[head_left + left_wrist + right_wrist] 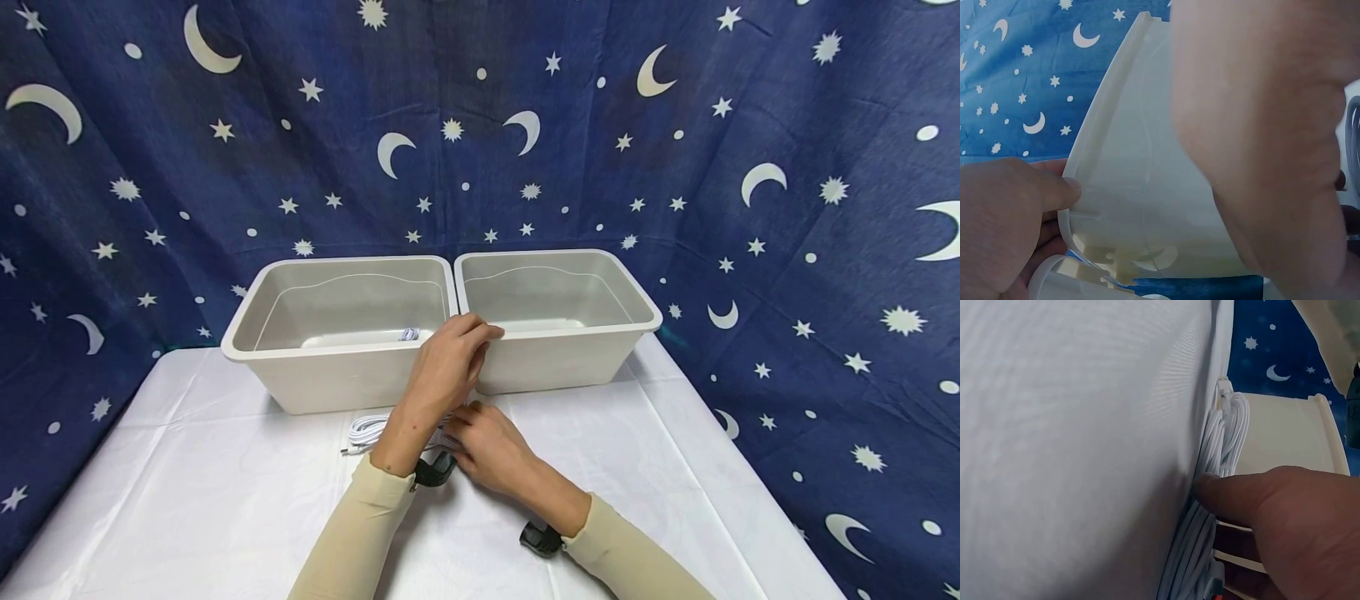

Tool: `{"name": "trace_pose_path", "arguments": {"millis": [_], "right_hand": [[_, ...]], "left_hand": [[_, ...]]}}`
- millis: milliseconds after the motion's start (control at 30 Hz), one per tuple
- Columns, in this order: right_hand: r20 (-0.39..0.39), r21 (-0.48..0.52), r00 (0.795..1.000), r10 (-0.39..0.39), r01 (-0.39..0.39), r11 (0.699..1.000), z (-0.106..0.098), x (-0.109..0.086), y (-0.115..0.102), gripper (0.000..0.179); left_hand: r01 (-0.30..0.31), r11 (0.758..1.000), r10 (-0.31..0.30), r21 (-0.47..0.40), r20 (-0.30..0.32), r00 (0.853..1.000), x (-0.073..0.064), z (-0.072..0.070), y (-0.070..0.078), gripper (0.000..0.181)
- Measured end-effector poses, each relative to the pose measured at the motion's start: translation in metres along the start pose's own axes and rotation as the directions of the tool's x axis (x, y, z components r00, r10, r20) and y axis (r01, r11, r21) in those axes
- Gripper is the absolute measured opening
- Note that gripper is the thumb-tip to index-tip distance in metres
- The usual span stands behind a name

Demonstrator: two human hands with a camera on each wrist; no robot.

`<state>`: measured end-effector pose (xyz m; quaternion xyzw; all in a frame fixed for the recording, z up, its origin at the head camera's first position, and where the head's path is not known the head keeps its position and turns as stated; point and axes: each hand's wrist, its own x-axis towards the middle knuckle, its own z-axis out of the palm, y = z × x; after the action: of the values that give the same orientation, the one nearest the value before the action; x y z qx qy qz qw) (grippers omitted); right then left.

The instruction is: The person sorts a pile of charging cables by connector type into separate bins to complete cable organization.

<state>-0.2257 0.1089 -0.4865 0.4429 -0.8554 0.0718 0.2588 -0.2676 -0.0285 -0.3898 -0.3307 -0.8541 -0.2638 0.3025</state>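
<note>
A coiled white cable (367,428) lies on the table in front of the bins, partly hidden by the left wrist. My right hand (491,446) is low beside it. In the right wrist view, the right thumb presses on the bundled white cables (1210,450), with the fingers curled behind. My left hand (450,358) reaches over to the right grey bin (558,362). At that bin's near left corner, the left thumb and fingers pinch the rim (1071,165). The left grey bin (337,379) stands beside it and holds a small bundle (408,334).
A white cloth (187,483) covers the table. Behind and at both sides hangs a blue curtain (337,100) with moons and stars. Black bands (542,539) sit on both wrists. The two bins stand nearly edge to edge near the table's back.
</note>
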Motion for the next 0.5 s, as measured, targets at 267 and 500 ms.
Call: {"name": "trace_pose_path", "arguments": {"millis": [267,500], "right_hand": [[0.048,-0.018,0.998,0.026,-0.025,1.000,-0.0015,0.0004,-0.0007,0.023],[0.079,-0.030,0.996,0.041,-0.038,0.999,-0.0018,0.0009,-0.0020,0.025]], "left_hand": [[0.005,1.000,-0.005,0.002,-0.005,1.000,0.0004,0.0000,0.0012,0.027],[0.011,1.000,-0.011,0.007,-0.007,1.000,-0.0003,0.0010,0.0006,0.028]]}}
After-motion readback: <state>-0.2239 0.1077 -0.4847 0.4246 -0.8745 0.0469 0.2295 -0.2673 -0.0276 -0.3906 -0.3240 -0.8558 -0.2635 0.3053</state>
